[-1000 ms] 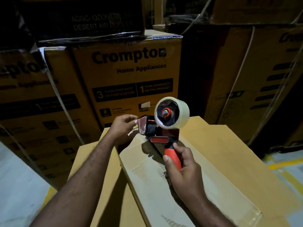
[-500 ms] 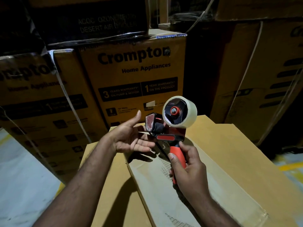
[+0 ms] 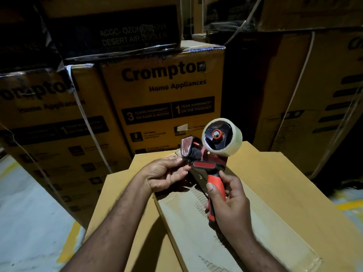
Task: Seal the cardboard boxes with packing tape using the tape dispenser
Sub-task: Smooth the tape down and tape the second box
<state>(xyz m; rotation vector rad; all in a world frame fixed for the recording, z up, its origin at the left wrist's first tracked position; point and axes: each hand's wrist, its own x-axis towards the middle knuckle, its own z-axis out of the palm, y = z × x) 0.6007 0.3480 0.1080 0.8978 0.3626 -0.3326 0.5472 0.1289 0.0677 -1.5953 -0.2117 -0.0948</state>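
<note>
Dispenser handle in right hand; left hand fingers apparently pinching front.

The tape dispenser is above the cardboard box, with stacked cartons behind it.

So the tape dispenser is hanging in the air just over the cardboard box. It's got a red-and-black body, and its orange handle is pointing down and back, with the right grip wrapping round it. The roll of clear packing tape is sitting on the hub at the upper right and looking pretty full. The left grip is pinching at the dispenser's front end. The box is lying flat, plain brown, with a paler band running along its top.
</note>
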